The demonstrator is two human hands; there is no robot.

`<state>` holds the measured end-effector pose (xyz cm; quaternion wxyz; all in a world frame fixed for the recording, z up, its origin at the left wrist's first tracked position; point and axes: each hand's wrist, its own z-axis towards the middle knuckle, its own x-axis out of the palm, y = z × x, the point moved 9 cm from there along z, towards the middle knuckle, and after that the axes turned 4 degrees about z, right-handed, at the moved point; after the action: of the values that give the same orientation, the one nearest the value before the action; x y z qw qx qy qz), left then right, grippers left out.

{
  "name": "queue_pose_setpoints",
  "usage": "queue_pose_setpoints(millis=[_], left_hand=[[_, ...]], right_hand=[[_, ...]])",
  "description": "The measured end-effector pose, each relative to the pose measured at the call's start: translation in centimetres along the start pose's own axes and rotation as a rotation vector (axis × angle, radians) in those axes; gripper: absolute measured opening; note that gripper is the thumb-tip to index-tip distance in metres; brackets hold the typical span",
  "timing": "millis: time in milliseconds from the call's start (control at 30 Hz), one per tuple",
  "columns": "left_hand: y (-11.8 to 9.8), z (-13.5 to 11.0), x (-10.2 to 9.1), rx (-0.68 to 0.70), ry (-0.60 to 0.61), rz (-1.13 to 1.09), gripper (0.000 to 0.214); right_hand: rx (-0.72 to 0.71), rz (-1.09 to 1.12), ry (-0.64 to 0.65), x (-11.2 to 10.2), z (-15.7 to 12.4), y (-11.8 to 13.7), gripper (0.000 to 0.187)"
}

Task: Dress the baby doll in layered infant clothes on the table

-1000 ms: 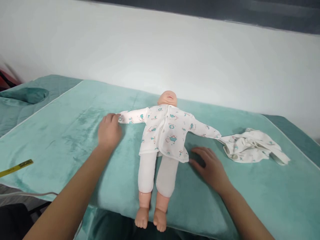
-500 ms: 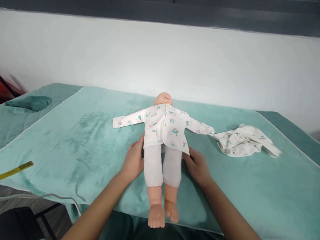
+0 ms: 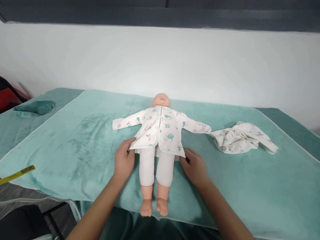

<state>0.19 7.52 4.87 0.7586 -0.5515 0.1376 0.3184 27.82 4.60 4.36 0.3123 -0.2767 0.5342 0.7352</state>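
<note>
A baby doll (image 3: 160, 100) lies on its back on the green cloth, head away from me and feet toward me. It wears a white printed baby jacket (image 3: 170, 133), its sleeves spread to both sides and its lower front hanging a little apart. White padding covers the doll's upper legs (image 3: 147, 166). My left hand (image 3: 125, 158) pinches the jacket's hem at its left corner. On the other side my right hand (image 3: 196, 166) is closed on the right hem corner, with the fingertips partly hidden.
A crumpled printed garment (image 3: 243, 138) lies at the right, touching the jacket's right cuff. The green cloth (image 3: 82, 150) covers the table up to a white wall (image 3: 160, 60). A yellow strip (image 3: 17, 175) lies at the left edge, above a black chair (image 3: 23, 223).
My left hand has moved out to the left and drawn the jacket's left hem outward. My right hand still holds the right corner. The hem now spreads wider over the doll's legs.
</note>
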Motion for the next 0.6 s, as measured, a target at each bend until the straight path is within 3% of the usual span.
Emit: queue_pose_setpoints(millis=[167, 367, 500, 600], left_hand=[[-0.1, -0.1, -0.4, -0.004, -0.063, 0.072, 0.027], [-1.3, -2.0, -0.8, 0.092, -0.06, 0.039, 0.029], [-0.9, -4.0, -0.1, -0.021, 0.12, -0.039, 0.036], [-0.7, -5.4, 1.4, -0.122, 0.323, -0.117, 0.053]], right_hand=[[0.016, -0.064, -0.14, -1.5, -1.9, -1.4, 0.011], [-0.002, 0.111, -0.152, -2.0, -3.4, -1.4, 0.024], [0.098, 0.25, -0.236, -3.0, -4.3, -3.2, 0.02], [0.127, 0.204, -0.394, -6.0, -4.4, -6.0, 0.027]])
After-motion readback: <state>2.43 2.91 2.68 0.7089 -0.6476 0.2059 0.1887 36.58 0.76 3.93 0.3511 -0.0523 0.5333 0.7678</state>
